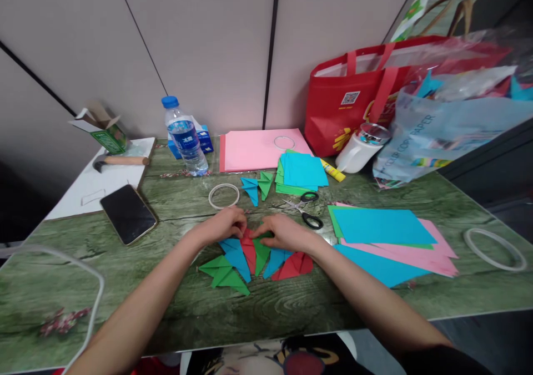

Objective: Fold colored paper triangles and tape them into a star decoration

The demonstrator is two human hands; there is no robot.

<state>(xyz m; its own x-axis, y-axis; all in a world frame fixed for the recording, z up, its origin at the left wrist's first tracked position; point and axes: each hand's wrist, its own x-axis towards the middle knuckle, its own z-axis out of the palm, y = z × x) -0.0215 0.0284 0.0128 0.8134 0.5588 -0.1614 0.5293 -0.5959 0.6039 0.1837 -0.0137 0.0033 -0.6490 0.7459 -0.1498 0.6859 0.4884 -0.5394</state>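
Folded paper pieces lie in a fan on the table in front of me. My left hand (222,225) is closed, its fingertips at the top of a red folded paper piece (249,253). My right hand (285,233) bends over a green folded paper piece (261,254), with thumb and index finger on its upper end. A blue folded piece (236,257) is under my left hand's side, and a green one (225,274) lies further left. Beside my right wrist are another blue piece (276,261) and a red one (295,266). My fingers partly hide the pieces' upper ends.
Beyond my hands are a tape roll (224,196), scissors (307,209), a blue-topped paper stack (303,171) and a glue stick (333,171). Coloured sheets (378,226) lie right. A phone (128,214), hammer (125,161) and water bottle (185,139) stand or lie left.
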